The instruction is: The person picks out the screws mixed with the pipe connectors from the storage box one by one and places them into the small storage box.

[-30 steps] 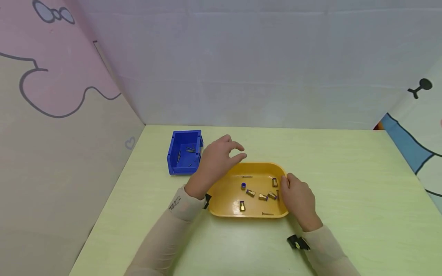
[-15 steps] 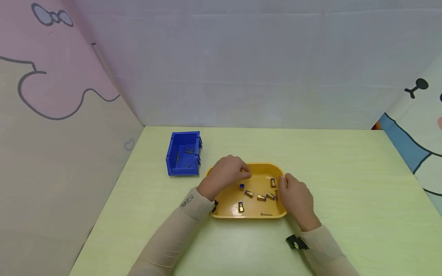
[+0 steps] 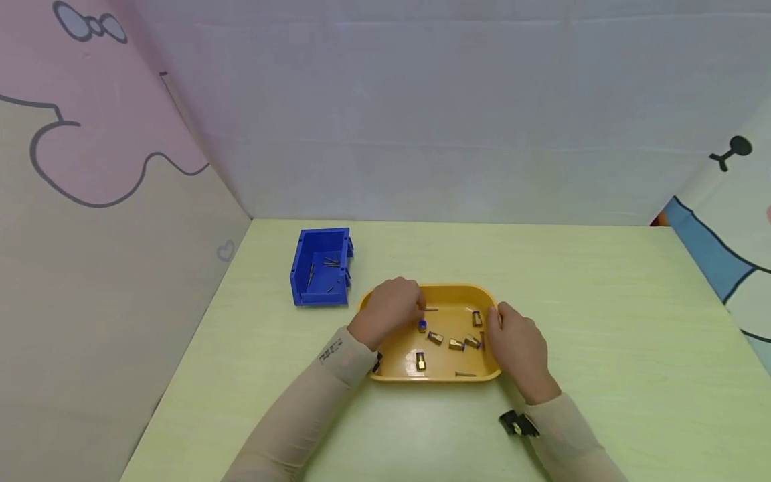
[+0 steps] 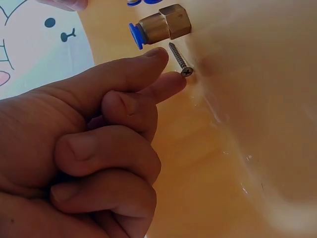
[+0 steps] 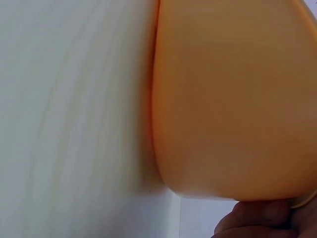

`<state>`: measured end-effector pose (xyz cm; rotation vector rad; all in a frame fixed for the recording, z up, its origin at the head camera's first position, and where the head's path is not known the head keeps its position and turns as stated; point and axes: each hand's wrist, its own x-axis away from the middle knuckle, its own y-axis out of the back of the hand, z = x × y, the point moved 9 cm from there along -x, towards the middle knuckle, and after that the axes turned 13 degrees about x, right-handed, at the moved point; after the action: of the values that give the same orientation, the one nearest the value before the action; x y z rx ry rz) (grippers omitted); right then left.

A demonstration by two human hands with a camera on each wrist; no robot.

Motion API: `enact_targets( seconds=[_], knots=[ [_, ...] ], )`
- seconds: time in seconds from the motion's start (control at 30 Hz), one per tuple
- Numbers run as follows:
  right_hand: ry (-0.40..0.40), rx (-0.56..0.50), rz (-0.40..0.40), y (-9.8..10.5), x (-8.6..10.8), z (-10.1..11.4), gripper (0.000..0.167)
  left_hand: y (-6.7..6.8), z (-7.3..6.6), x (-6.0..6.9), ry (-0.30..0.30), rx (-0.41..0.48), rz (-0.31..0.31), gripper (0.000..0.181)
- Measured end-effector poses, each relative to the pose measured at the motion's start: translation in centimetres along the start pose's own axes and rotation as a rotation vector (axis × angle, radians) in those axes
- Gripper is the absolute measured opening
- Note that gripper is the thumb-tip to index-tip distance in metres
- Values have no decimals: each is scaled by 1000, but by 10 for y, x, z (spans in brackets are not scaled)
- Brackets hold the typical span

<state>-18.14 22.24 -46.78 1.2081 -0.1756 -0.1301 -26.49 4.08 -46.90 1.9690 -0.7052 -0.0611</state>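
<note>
My left hand (image 3: 388, 308) is down inside the yellow tray (image 3: 446, 379), at its back left. The left wrist view has its thumb and index fingertips beside a small screw (image 4: 180, 59). The index fingertip is at the screw's head, while the other fingers curl in; nothing shows pinched between them. Right behind that screw lies a brass fitting with a blue collar (image 4: 161, 26). My right hand (image 3: 519, 348) grips the tray's right rim, thumb on top; its fingers (image 5: 257, 218) show under the rim in the right wrist view.
Several more brass fittings (image 3: 435, 338) lie scattered over the tray floor, with another screw (image 3: 466, 374) near the front wall. A blue bin (image 3: 321, 268) holding several screws or nails stands behind and left of the tray. A curtain wall closes the table's back edge.
My left hand came from above the tray's back left, down into the tray beside the rear screw, its fingers drawing closer together. The right hand keeps its grip on the rim.
</note>
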Motion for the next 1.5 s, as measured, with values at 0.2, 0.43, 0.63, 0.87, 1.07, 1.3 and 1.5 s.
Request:
enact_targets(
  seconds=[0.2, 0.43, 0.63, 0.87, 1.07, 1.3, 1.5],
  knots=[
    [-3, -10, 13, 0, 1, 0, 37, -2, 4, 0, 18, 20, 19, 15],
    [-3, -6, 15, -1, 0, 0, 38, -3, 4, -4, 1, -16, 4, 8],
    [-7, -6, 18, -2, 0, -1, 38, -2, 0, -5, -20, -86, -36, 26],
    [-9, -6, 21, -5, -1, -3, 40, -3, -4, -3, -16, -128, -50, 30],
    [-9, -9, 13, -4, -1, -3, 41, -1, -7, -2, -23, -158, -77, 25],
    [-16, -14, 29, -3, 0, -2, 40, 0, -7, -4, -27, -162, -94, 27],
    [-10, -16, 24, -2, 1, -1, 38, 7, -12, 0, -43, -91, -85, 28]
  ],
)
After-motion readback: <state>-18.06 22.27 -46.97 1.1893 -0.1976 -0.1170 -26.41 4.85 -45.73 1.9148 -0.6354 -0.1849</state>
